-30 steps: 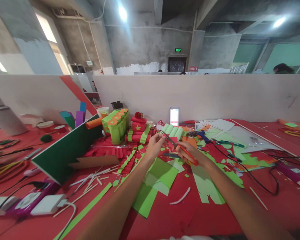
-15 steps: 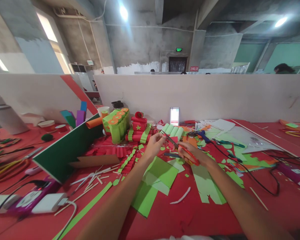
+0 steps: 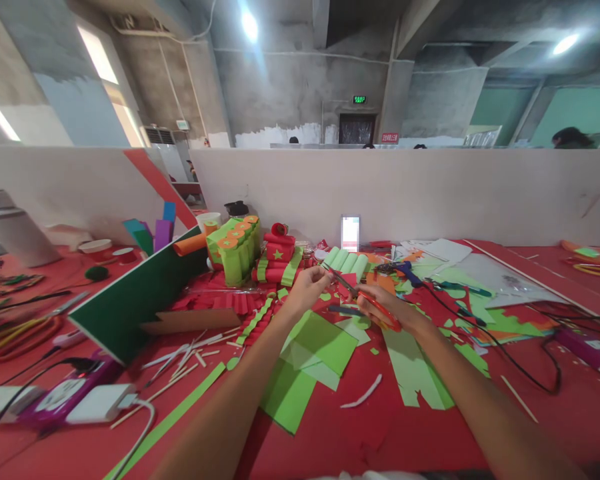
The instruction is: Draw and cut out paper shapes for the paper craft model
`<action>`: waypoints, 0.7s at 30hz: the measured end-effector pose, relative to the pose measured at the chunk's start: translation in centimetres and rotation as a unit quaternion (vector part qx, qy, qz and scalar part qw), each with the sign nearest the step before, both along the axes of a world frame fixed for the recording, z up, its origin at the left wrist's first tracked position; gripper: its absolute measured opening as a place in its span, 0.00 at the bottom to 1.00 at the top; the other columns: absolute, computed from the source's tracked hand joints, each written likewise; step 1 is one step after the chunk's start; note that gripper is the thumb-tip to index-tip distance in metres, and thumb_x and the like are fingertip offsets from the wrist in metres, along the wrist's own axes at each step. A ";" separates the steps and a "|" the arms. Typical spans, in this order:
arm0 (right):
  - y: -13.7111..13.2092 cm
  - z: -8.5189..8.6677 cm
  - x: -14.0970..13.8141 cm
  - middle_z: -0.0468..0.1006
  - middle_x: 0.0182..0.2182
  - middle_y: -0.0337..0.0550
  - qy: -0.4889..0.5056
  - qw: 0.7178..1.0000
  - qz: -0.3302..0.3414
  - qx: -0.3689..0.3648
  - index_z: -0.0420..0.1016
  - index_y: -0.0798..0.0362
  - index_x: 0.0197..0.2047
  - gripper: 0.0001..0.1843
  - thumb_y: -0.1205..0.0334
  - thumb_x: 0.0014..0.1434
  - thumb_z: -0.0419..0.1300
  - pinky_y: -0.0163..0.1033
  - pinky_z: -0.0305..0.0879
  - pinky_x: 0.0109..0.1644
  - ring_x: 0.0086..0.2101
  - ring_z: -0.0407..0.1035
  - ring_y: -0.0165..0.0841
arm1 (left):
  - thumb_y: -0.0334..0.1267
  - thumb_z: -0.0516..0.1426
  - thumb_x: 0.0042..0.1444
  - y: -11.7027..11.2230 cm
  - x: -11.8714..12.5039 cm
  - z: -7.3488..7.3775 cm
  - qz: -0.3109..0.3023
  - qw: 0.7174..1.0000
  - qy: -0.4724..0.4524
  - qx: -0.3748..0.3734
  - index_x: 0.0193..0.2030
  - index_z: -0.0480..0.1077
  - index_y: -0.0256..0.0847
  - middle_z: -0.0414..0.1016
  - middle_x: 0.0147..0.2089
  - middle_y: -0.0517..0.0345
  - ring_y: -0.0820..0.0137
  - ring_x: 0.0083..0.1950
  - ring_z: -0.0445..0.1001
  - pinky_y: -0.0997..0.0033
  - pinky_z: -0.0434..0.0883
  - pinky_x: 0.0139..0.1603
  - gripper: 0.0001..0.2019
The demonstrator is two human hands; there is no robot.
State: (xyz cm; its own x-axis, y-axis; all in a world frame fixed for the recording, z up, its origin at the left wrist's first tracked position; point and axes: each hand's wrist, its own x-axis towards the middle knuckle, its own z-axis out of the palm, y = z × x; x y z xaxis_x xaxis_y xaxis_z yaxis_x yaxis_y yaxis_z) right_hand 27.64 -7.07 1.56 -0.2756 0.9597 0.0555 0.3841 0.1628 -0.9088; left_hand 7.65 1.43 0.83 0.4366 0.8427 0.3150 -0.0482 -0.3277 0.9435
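Note:
My right hand (image 3: 386,304) is wrapped round the red handles of a pair of scissors (image 3: 345,285). The blades point up and left toward my left hand (image 3: 307,291), whose fingers are pinched together at the tips. What they hold, if anything, is too small to make out. Below the hands lie green paper sheets (image 3: 325,341), overlapping on the red tabletop (image 3: 340,447). Just beyond the blades sit pale green paper rolls (image 3: 347,261). Left of my left hand stands a red paper model (image 3: 279,253) with green bands and a star.
A lit phone (image 3: 351,233) leans at the back by a white partition (image 3: 430,193). Green and orange paper tubes (image 3: 234,253) stand left, near a dark green board (image 3: 130,310). A glue gun (image 3: 405,272) and paper scraps lie right; a purple power strip (image 3: 67,393) lies front left.
Hardly anything differs. Both hands keep their places with the scissors at the left fingertips; the whole view has shifted very slightly.

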 end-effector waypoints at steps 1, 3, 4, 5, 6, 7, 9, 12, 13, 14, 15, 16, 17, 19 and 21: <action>0.1 0.0 0.0 0.63 0.21 0.33 -0.002 1.000 0.010 0.004 0.68 0.53 0.35 0.24 0.38 0.57 0.58 0.31 0.53 0.20 0.19 0.57 0.26 | 0.50 0.61 0.52 0.0 0.0 -0.1 0.000 1.000 0.000 -0.001 0.28 0.68 0.39 0.72 0.25 0.61 0.73 0.26 0.69 0.74 0.66 0.30 0.15; 0.2 -0.1 0.0 0.62 0.21 0.32 -0.008 1.000 0.016 0.013 0.68 0.53 0.35 0.24 0.38 0.57 0.58 0.31 0.51 0.20 0.19 0.56 0.25 | 0.50 0.61 0.52 0.1 0.1 -0.1 -0.001 1.000 -0.005 -0.006 0.28 0.67 0.39 0.72 0.25 0.61 0.74 0.26 0.69 0.75 0.66 0.30 0.15; 0.3 -0.2 0.0 0.63 0.21 0.32 -0.011 1.000 0.014 0.018 0.68 0.53 0.35 0.24 0.38 0.57 0.58 0.31 0.51 0.20 0.18 0.55 0.25 | 0.49 0.61 0.52 0.1 0.1 -0.2 -0.001 1.000 -0.008 -0.009 0.28 0.67 0.39 0.72 0.25 0.61 0.74 0.26 0.69 0.75 0.66 0.30 0.15; 0.4 -0.3 0.0 0.63 0.21 0.32 -0.011 1.000 0.012 0.021 0.68 0.53 0.34 0.24 0.38 0.57 0.59 0.31 0.50 0.20 0.18 0.55 0.24 | 0.49 0.61 0.52 0.0 0.1 -0.2 -0.001 1.000 -0.011 -0.013 0.28 0.67 0.39 0.72 0.25 0.61 0.74 0.27 0.69 0.75 0.66 0.30 0.15; 0.4 -0.4 0.0 0.62 0.21 0.31 -0.009 1.000 0.011 0.024 0.67 0.53 0.33 0.23 0.39 0.57 0.59 0.31 0.50 0.20 0.18 0.54 0.24 | 0.49 0.61 0.52 0.0 0.1 -0.1 -0.001 1.000 -0.014 -0.017 0.29 0.67 0.39 0.72 0.25 0.61 0.74 0.27 0.69 0.75 0.66 0.30 0.15; 0.4 -0.5 0.0 0.62 0.21 0.31 -0.006 1.000 0.011 0.025 0.66 0.53 0.32 0.23 0.39 0.57 0.59 0.31 0.50 0.20 0.18 0.53 0.23 | 0.49 0.61 0.51 -0.1 0.1 -0.1 0.000 1.000 -0.017 -0.021 0.29 0.67 0.39 0.71 0.25 0.61 0.74 0.27 0.69 0.75 0.66 0.31 0.15; 0.4 -0.7 0.0 0.61 0.21 0.31 -0.002 1.000 0.010 0.028 0.64 0.52 0.30 0.23 0.40 0.58 0.59 0.31 0.49 0.20 0.18 0.52 0.23 | 0.49 0.61 0.51 -0.2 0.2 0.0 0.002 0.999 -0.020 -0.028 0.29 0.68 0.39 0.71 0.25 0.61 0.73 0.27 0.69 0.74 0.67 0.31 0.15; 0.3 -0.8 -0.1 0.59 0.18 0.30 -0.002 0.999 0.006 0.033 0.62 0.51 0.29 0.24 0.37 0.58 0.56 0.32 0.49 0.20 0.17 0.49 0.24 | 0.50 0.62 0.50 -0.2 0.2 0.0 0.001 0.999 -0.019 -0.032 0.28 0.68 0.39 0.71 0.25 0.61 0.73 0.27 0.70 0.74 0.67 0.31 0.16; 0.2 -0.7 -0.1 0.58 0.18 0.30 -0.003 0.999 0.007 0.033 0.61 0.51 0.29 0.25 0.36 0.58 0.56 0.32 0.49 0.20 0.17 0.49 0.24 | 0.51 0.62 0.50 -0.2 0.2 0.0 0.000 0.999 -0.017 -0.031 0.28 0.68 0.39 0.71 0.25 0.61 0.73 0.27 0.70 0.74 0.67 0.31 0.16; 0.1 -0.6 -0.1 0.58 0.18 0.30 -0.004 1.000 0.009 0.030 0.61 0.51 0.29 0.26 0.35 0.58 0.55 0.33 0.49 0.20 0.17 0.49 0.24 | 0.51 0.62 0.50 -0.1 0.2 0.0 -0.001 0.999 -0.015 -0.028 0.28 0.68 0.39 0.71 0.25 0.61 0.72 0.27 0.70 0.74 0.66 0.30 0.16; 0.0 -0.4 -0.2 0.60 0.18 0.31 -0.006 1.000 0.014 0.027 0.61 0.51 0.30 0.26 0.34 0.58 0.55 0.33 0.49 0.20 0.17 0.50 0.25 | 0.51 0.62 0.50 -0.1 0.1 0.0 -0.002 1.000 -0.014 -0.024 0.28 0.68 0.39 0.71 0.25 0.61 0.72 0.27 0.70 0.74 0.66 0.30 0.16; -0.1 -0.2 -0.3 0.61 0.19 0.31 -0.008 0.999 0.020 0.025 0.62 0.51 0.30 0.27 0.33 0.57 0.55 0.33 0.50 0.20 0.18 0.51 0.25 | 0.51 0.62 0.50 0.0 0.1 0.0 -0.002 1.000 -0.012 -0.020 0.28 0.68 0.39 0.70 0.24 0.61 0.73 0.27 0.70 0.74 0.66 0.30 0.16; -0.3 0.1 -0.3 0.62 0.21 0.32 -0.009 0.999 0.025 0.027 0.62 0.51 0.31 0.27 0.33 0.57 0.55 0.32 0.50 0.21 0.18 0.52 0.25 | 0.51 0.62 0.50 0.0 0.1 0.0 -0.003 1.000 -0.010 -0.016 0.27 0.68 0.39 0.70 0.24 0.61 0.73 0.26 0.69 0.74 0.65 0.29 0.17; -0.6 0.4 -0.4 0.62 0.22 0.33 -0.013 0.999 0.033 0.038 0.63 0.52 0.32 0.27 0.33 0.58 0.54 0.32 0.51 0.22 0.20 0.53 0.25 | 0.52 0.61 0.51 0.1 0.0 0.0 -0.002 1.000 -0.002 -0.006 0.28 0.68 0.39 0.71 0.25 0.61 0.73 0.26 0.69 0.74 0.65 0.29 0.17; -0.6 0.5 -0.4 0.62 0.23 0.33 -0.026 0.997 0.034 0.057 0.63 0.52 0.33 0.26 0.35 0.60 0.54 0.32 0.51 0.23 0.21 0.54 0.25 | 0.52 0.61 0.51 0.1 0.0 0.0 0.001 1.000 0.011 0.005 0.28 0.69 0.39 0.72 0.25 0.60 0.73 0.26 0.69 0.74 0.65 0.29 0.17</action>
State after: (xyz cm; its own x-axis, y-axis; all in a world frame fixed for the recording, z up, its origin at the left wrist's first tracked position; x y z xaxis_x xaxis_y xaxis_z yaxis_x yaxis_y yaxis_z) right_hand 27.24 -7.70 2.05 -0.3452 0.9269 0.1475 0.4146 0.2916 -0.8620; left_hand 7.61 1.54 0.82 0.4408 0.8407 0.3147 -0.0275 -0.3378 0.9408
